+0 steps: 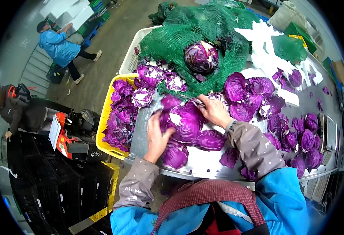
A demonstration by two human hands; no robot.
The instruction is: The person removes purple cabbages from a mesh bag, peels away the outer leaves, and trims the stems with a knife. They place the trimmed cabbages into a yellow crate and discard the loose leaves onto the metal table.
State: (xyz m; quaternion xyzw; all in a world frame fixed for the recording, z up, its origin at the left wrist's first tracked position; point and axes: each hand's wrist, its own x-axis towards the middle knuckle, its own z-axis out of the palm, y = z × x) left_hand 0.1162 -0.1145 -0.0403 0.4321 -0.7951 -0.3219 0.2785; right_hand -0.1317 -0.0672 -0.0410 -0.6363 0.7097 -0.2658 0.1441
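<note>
A red cabbage [187, 124] with a pale cut patch lies in front of me on the metal table [141, 131]. My left hand [158, 137] cups its left side, thumb over the leaves. A knife [194, 100] is held in my right hand [215, 111], its blade pointing left along the cabbage's far edge. The handle is mostly hidden by my fingers. Close by lie a loose purple leaf [212, 140] and another cabbage piece [175, 154]. A whole cabbage [201, 57] rests on the green mesh sack [168, 43] farther back.
On the left, a yellow crate [103, 129] holds purple leaves, with a white basket [130, 50] behind it. More cabbages [308, 139] sit on the right near a scale [330, 133]. Black crates [54, 184] are stacked at lower left. Two people [60, 47] are beyond the table.
</note>
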